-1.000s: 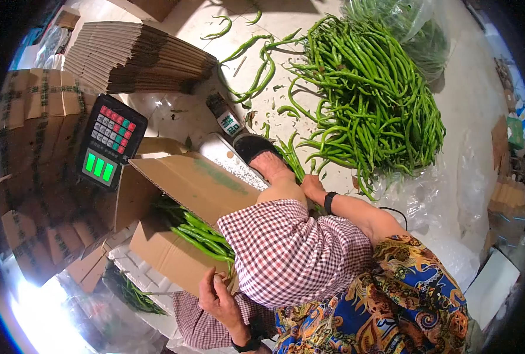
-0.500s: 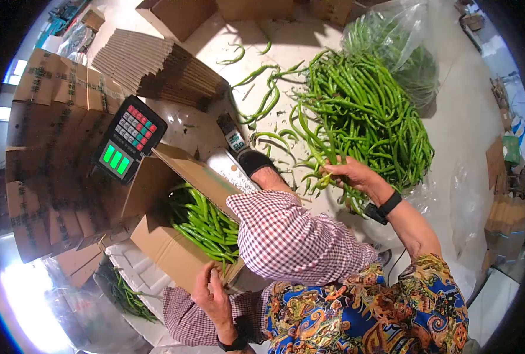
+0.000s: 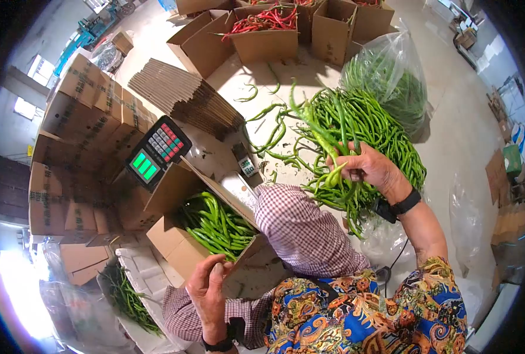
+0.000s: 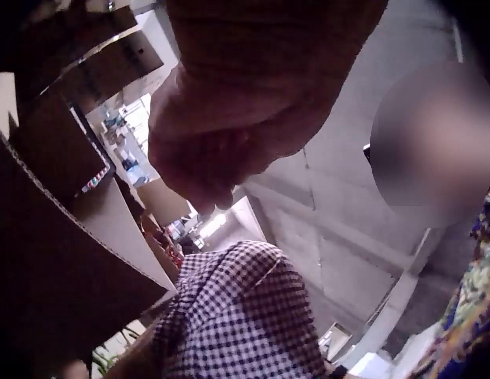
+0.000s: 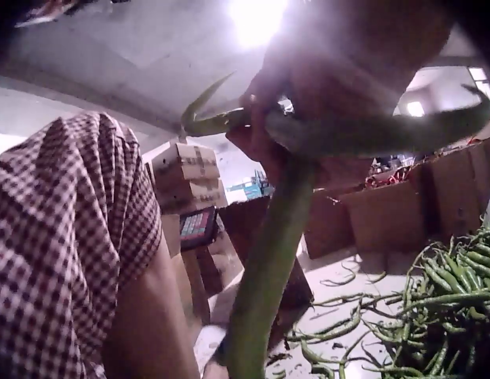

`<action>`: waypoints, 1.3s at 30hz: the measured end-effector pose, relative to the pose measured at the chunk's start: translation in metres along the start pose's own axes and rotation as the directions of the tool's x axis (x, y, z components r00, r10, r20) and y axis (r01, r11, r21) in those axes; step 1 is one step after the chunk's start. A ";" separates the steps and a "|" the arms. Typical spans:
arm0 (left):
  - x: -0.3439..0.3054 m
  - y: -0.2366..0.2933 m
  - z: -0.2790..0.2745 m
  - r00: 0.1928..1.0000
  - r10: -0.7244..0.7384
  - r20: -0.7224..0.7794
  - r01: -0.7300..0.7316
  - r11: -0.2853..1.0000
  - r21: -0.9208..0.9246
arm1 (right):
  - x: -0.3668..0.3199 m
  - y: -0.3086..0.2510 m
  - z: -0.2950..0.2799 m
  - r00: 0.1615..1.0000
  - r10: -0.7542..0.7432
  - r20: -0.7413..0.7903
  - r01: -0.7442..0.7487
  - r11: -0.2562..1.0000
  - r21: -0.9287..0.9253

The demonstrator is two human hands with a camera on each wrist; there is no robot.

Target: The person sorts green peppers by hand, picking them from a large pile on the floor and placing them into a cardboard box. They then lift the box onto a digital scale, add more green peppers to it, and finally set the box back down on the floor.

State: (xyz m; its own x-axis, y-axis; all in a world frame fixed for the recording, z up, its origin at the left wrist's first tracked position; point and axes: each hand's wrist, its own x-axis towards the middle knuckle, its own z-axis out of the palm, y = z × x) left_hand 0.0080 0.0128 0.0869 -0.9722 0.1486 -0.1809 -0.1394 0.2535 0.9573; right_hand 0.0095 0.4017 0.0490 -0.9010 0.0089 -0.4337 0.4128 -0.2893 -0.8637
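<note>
Several long green chili peppers (image 3: pixel 317 137) are in my right hand (image 3: pixel 370 168), gripped at one end and sticking out above the big pile of green chili peppers (image 3: pixel 401 159). In the right wrist view one held pepper (image 5: pixel 268 276) hangs down close to the camera. My left hand (image 3: pixel 208 290) hovers by the near edge of an opened cardboard box (image 3: pixel 177 245), its fingers loosely bent and holding nothing. More green peppers (image 3: pixel 218 227) lie inside that box. From the left wrist, the left hand (image 4: pixel 237 110) shows dark, above the checked trouser knee (image 4: pixel 245 316).
A scale display (image 3: pixel 158 152) stands behind the box, beside stacked cartons (image 3: pixel 76 153). Flattened cartons (image 3: pixel 186 97) lean farther back. Boxes holding red peppers (image 3: pixel 268 20) line the far side, and a clear bag of greens (image 3: pixel 386 76) sits behind the pile. Loose peppers (image 3: pixel 268 133) litter the floor.
My right hand has come up from beside the foot to over the pile, now with peppers in its grip. The left hand stays by the box. The head view has tilted up, showing the far boxes.
</note>
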 end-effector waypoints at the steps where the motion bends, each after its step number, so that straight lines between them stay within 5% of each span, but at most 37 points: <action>1: 0.002 0.004 0.000 0.999 -0.028 0.016 0.028 0.999 -0.019 | -0.002 -0.007 0.004 0.999 0.019 0.043 -0.019 1.000 -0.003; 6: 0.021 0.039 0.027 0.994 0.014 0.110 -0.007 0.998 -0.062 | -0.024 -0.037 0.052 0.986 -0.023 0.165 0.036 0.996 -0.079; 8: 0.026 0.053 0.046 0.966 0.045 0.256 -0.012 0.992 -0.128 | -0.032 -0.043 0.065 0.971 -0.016 0.240 0.054 0.986 -0.156; 12: 0.042 0.046 0.085 0.944 -0.021 0.330 0.151 0.915 -0.374 | -0.046 -0.039 0.094 0.930 0.123 0.346 -0.063 0.982 -0.179; 13: 0.047 0.042 0.086 0.892 -0.010 0.452 0.157 0.945 -0.289 | -0.048 -0.035 0.102 0.896 0.132 0.424 -0.056 0.981 -0.186; 14: 0.044 0.037 0.092 0.876 -0.061 0.478 0.318 0.818 -0.479 | -0.050 -0.030 0.111 0.852 0.107 0.513 -0.065 0.993 -0.099; 16: 0.040 0.046 0.084 0.826 -0.095 0.556 0.467 0.668 -0.579 | -0.049 -0.019 0.127 0.818 0.198 0.540 -0.161 0.980 -0.115; 17: 0.041 0.039 0.080 0.830 -0.075 0.553 0.469 0.631 -0.618 | -0.049 -0.020 0.131 0.787 0.364 0.498 -0.276 0.930 -0.243; 18: 0.038 0.037 0.074 0.836 -0.083 0.543 0.467 0.627 -0.623 | -0.047 -0.011 0.133 0.778 0.372 0.506 -0.282 0.927 -0.248; 20: 0.036 0.029 0.058 0.847 -0.082 0.525 0.471 0.573 -0.671 | -0.040 0.012 0.138 0.755 0.315 0.575 -0.375 0.927 -0.015; 22: 0.038 0.014 0.046 0.856 -0.144 0.496 0.498 0.484 -0.720 | -0.035 0.022 0.148 0.784 0.368 0.500 -0.414 0.910 -0.021; 24: 0.045 -0.022 0.036 0.883 -0.162 0.440 0.466 0.411 -0.783 | -0.026 0.045 0.147 0.863 0.259 0.433 -0.305 0.952 0.037; 28: 0.043 -0.056 0.019 0.897 -0.230 0.377 0.436 0.325 -0.839 | -0.016 0.057 0.143 0.880 0.358 0.313 -0.438 0.867 0.240; 32: 0.039 -0.074 0.020 0.893 -0.249 0.375 0.436 0.271 -0.858 | -0.005 0.061 0.141 0.979 0.203 0.026 -0.200 0.924 0.326; 35: 0.034 -0.079 0.021 0.878 -0.256 0.403 0.456 0.200 -0.867 | 0.005 0.047 0.142 0.991 0.103 -0.089 -0.080 0.971 0.226; 39: 0.033 -0.081 0.021 0.885 -0.201 0.419 0.458 0.226 -0.860 | 0.023 0.042 0.130 0.995 0.065 0.072 -0.074 0.990 0.120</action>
State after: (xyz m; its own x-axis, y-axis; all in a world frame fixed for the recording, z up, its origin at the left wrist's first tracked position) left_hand -0.0090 0.0175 -0.0013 -0.7539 0.4811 -0.4475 -0.6387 -0.6962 0.3275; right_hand -0.0108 0.2655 0.0361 -0.8794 -0.0786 -0.4696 0.4590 -0.4023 -0.7921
